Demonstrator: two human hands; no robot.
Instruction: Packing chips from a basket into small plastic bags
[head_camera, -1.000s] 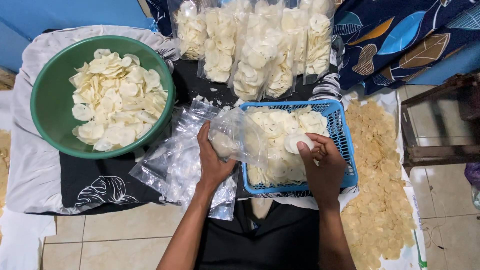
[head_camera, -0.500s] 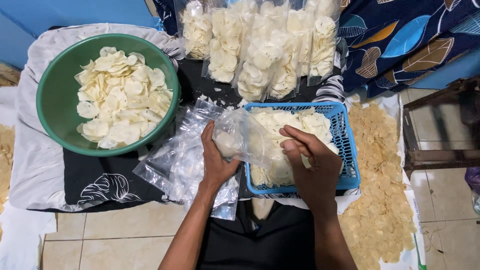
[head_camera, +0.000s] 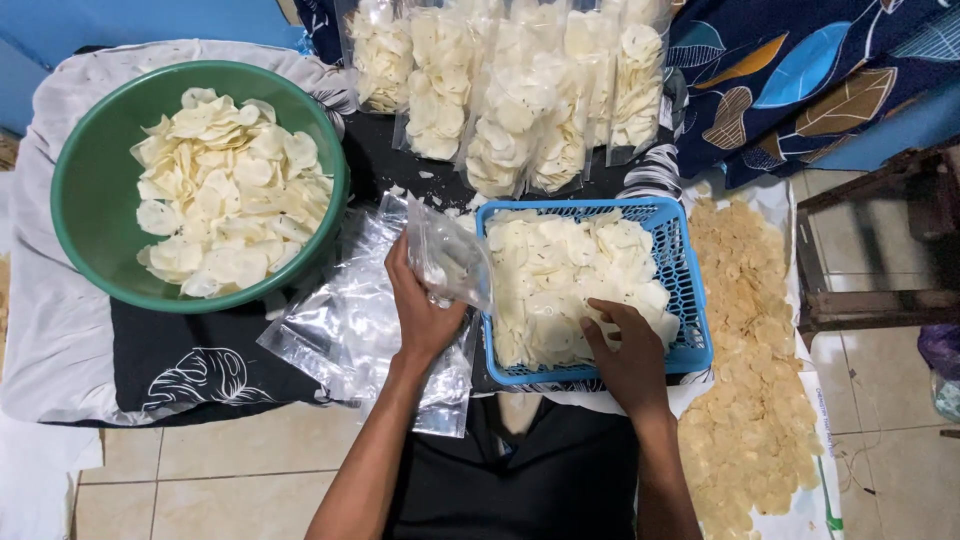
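Chips (head_camera: 560, 280) heaped in the blue basket (head_camera: 694, 300) under the right hand's (head_camera: 625, 350) curled fingers could crack if pinched hard, or miss the floppy clear bag (head_camera: 448, 262) gripped by the left hand (head_camera: 420, 305).

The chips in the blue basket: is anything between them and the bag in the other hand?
Nothing visible. The right hand rests on the chips in the blue basket; the left hand holds the bag beside the basket's edge.

Home floor workspace for packing crackers: tiled floor (head_camera: 200, 490), patterned cloths (head_camera: 800, 80), green basin (head_camera: 90, 200) of chips, filled clear bags (head_camera: 510, 90), blue basket (head_camera: 690, 290).
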